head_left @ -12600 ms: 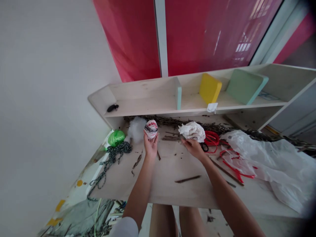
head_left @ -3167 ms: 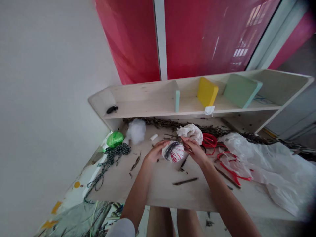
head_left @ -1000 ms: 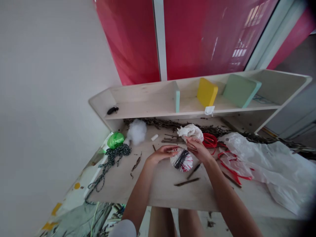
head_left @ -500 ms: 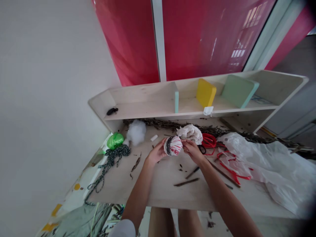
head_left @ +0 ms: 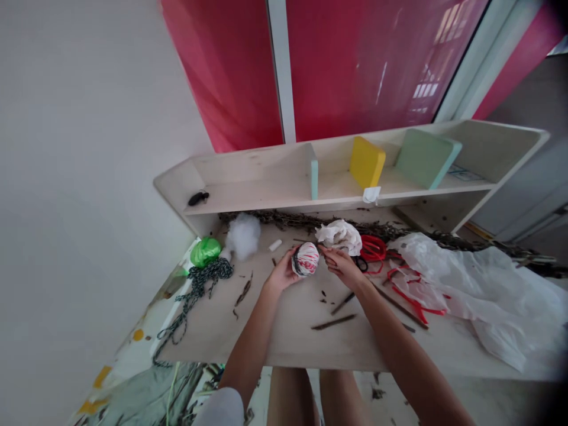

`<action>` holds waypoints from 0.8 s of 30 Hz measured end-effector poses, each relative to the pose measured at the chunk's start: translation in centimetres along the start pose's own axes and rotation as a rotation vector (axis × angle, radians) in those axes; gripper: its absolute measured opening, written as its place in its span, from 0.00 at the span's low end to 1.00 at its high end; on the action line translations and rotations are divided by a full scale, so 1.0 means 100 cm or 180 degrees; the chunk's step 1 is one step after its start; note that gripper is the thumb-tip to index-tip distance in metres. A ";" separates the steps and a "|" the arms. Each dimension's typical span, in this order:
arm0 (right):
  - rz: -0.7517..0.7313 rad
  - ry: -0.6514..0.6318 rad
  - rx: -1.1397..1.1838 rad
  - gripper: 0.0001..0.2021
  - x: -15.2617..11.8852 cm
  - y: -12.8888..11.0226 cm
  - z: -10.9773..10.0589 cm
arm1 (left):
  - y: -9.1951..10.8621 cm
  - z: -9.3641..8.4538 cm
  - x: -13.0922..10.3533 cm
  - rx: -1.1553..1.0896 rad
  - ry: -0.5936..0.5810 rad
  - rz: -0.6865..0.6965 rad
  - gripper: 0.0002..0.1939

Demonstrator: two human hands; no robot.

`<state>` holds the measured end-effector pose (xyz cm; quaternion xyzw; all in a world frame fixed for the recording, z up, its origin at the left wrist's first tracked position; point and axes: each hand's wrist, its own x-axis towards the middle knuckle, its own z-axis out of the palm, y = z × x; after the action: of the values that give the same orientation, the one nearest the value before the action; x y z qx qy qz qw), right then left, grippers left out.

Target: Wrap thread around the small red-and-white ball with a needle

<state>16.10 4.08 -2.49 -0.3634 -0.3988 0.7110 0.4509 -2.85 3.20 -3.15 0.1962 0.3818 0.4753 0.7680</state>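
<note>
My left hand (head_left: 284, 271) holds a wrapped ball (head_left: 306, 259) with white, red and dark strands, above the middle of the desk. Just right of the ball is my right hand (head_left: 339, 264), its fingers pinched together near the ball's upper right side; what they grip is too small to make out. Behind my right hand lies crumpled white cloth or paper (head_left: 341, 235). A coil of red cord (head_left: 373, 248) sits to its right.
Fluffy white stuffing (head_left: 244, 235), a green bundle (head_left: 206, 252) and dark patterned cord (head_left: 199, 284) lie on the left. Sticks (head_left: 333, 322) are near the front. A clear plastic bag (head_left: 483, 290) covers the right side. Behind stands a shelf (head_left: 257, 196) with coloured dividers.
My right hand has drawn slightly away from the ball, leaving a small gap. The ball has turned a little in my left hand, and the whole view has shifted slightly.
</note>
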 end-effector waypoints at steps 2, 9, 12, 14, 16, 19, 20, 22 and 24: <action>0.0035 -0.0069 0.0022 0.20 -0.001 -0.004 -0.001 | 0.004 -0.002 0.000 -0.0093 0.0044 0.0008 0.20; -0.0006 0.0002 0.0214 0.18 -0.003 -0.014 -0.012 | 0.020 -0.012 -0.007 -0.0714 -0.0065 0.0336 0.26; -0.0053 0.0017 0.0200 0.18 -0.001 -0.015 -0.017 | 0.023 -0.012 -0.010 -0.1191 -0.0049 0.0355 0.25; -0.0053 0.0035 0.0202 0.18 -0.001 -0.016 -0.019 | 0.026 -0.011 -0.013 -0.1490 -0.0124 0.0379 0.25; -0.0028 0.0047 0.0255 0.18 -0.003 -0.020 -0.021 | 0.030 -0.013 -0.018 -0.1676 -0.0215 0.0557 0.23; -0.0079 0.0037 0.0515 0.17 -0.008 -0.030 -0.026 | 0.039 -0.019 -0.031 -0.1874 -0.0263 0.1185 0.19; -0.0122 0.0043 0.0642 0.17 -0.011 -0.034 -0.029 | 0.043 -0.022 -0.035 -0.1955 -0.0282 0.1400 0.18; -0.0287 0.0037 0.0867 0.15 -0.015 -0.043 -0.037 | 0.051 -0.029 -0.043 -0.2111 -0.0343 0.1803 0.19; -0.0570 0.0107 0.1176 0.14 -0.019 -0.050 -0.044 | 0.056 -0.033 -0.049 -0.2261 -0.0429 0.2046 0.20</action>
<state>22.36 4.75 0.41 -0.2494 -0.2847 0.7230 0.5779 -9.93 1.35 0.41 0.0603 0.0653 0.7757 0.6248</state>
